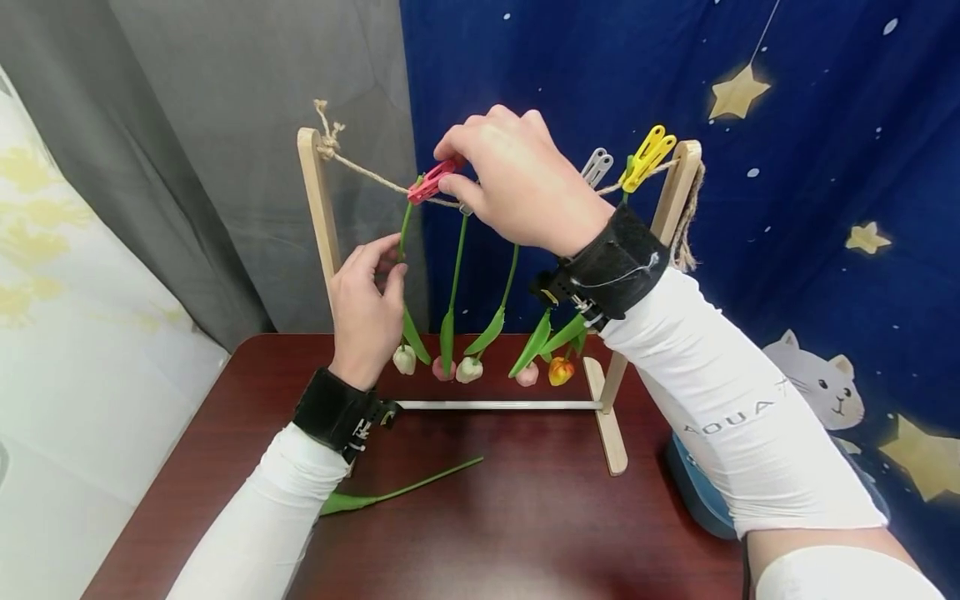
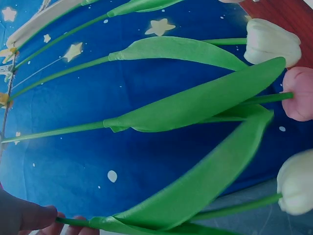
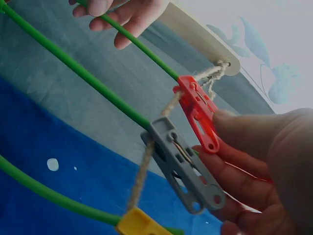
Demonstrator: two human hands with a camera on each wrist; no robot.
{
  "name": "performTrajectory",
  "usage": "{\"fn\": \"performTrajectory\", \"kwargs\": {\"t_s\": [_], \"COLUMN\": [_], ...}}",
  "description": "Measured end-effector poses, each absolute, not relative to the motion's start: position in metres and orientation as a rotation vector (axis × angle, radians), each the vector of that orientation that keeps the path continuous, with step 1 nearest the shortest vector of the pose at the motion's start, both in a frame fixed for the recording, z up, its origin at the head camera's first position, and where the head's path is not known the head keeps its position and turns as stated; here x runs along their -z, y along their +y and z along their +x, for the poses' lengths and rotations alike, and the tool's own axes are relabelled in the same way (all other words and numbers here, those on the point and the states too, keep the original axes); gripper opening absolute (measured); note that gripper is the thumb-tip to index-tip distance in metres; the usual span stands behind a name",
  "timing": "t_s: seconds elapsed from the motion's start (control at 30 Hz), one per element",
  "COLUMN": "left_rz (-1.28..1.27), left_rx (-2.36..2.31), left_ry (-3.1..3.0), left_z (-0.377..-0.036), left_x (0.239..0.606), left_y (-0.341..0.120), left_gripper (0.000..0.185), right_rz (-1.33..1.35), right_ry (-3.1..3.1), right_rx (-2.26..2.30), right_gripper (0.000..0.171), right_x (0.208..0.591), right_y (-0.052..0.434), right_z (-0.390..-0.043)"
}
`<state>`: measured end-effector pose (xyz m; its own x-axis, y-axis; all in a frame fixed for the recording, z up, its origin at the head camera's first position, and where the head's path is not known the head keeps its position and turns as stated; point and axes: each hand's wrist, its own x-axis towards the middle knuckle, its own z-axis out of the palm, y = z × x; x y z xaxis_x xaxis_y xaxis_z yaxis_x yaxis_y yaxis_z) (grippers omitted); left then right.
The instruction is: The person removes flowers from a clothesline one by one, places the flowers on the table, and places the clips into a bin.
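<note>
Starting at the left of my feed, I see my left hand (image 1: pixel 367 312) beside the left post of the wooden rack (image 1: pixel 318 217), its thumb and fingers pinched round the stem of the leftmost tulip (image 1: pixel 406 287), roughly midway down. That stem runs close to vertical, top at the twine (image 1: pixel 367 173), white bud hanging just above the dark red worktop (image 1: pixel 525 517). Following it upward I reach the red peg (image 1: pixel 431 181), which sits on the twine right at the stem's top end; the right wrist view shows the peg's mouth at the cord where the stem meets it. My right hand (image 1: pixel 517 183) is up there, fingertips closed on the red peg's tail, so the right hand is the nearer one to the clip and the left the nearer one to the stem below it. Just beside the red peg, under my right hand, a grey peg (image 3: pixel 183 166) grips the next stem. Further right hang more tulips, buds down, then another grey peg (image 1: pixel 596 165) and a yellow peg (image 1: pixel 647 157) near the right post. One loose stem (image 1: pixel 397 487) lies on the worktop by my left sleeve.
</note>
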<state>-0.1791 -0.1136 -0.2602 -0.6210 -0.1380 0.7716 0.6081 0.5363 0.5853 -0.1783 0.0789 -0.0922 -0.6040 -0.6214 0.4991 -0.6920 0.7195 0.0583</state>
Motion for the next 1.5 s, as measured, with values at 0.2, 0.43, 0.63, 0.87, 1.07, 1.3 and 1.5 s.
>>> {"fn": "performTrajectory", "kwargs": {"t_s": [0.2,0.43,0.63,0.87,1.07,1.3,1.5], "left_rz": [-0.375,-0.374,-0.368,-0.344,-0.325,-0.338,-0.373], "left_rx": [1.173,1.171,1.152,1.153,1.127,1.088,1.037], "left_ry": [-1.95,-1.945,-1.952,-1.956,-1.96,-1.98,-1.992], "left_z": [-0.179,-0.173,-0.164,-0.153,-0.144,-0.126,-0.111], "left_x": [0.263,0.263,0.265,0.269,0.274,0.278,0.281], "left_y": [-0.115,-0.117,-0.12,-0.127,-0.133,-0.138,-0.141], "left_gripper": [0.029,0.028,0.028,0.03,0.031,0.03,0.032], "right_rz": [1.017,0.994,0.957,0.95,0.96,0.98,0.965], "right_ry": [-2.374,-2.324,-2.299,-2.246,-2.198,-2.161,-2.164], "right_rx": [-0.2,-0.208,-0.244,-0.282,-0.332,-0.399,-0.396], "right_gripper": [0.027,0.025,0.027,0.029,0.027,0.023,0.028], "right_x": [0.097,0.099,0.1,0.104,0.111,0.131,0.153], "right_y": [0.078,0.08,0.085,0.092,0.102,0.124,0.15], "right_z": [-0.182,-0.181,-0.177,-0.17,-0.161,-0.146,-0.132]}}
